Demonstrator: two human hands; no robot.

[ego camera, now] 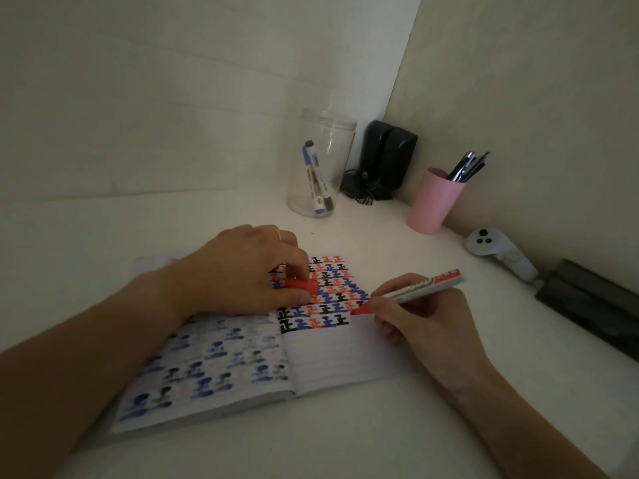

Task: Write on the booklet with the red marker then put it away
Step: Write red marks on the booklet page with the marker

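Your right hand (425, 326) grips the uncapped red marker (411, 292), its tip at the right end of the open lined booklet (325, 354) mid-frame. Your left hand (242, 271) pinches the red cap (302, 285) while pinning the page; press steadily, stroke lightly.

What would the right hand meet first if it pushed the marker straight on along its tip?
Probably the booklet page: the right hand aims the red marker tip down-left at the last written row, seemingly almost touching.
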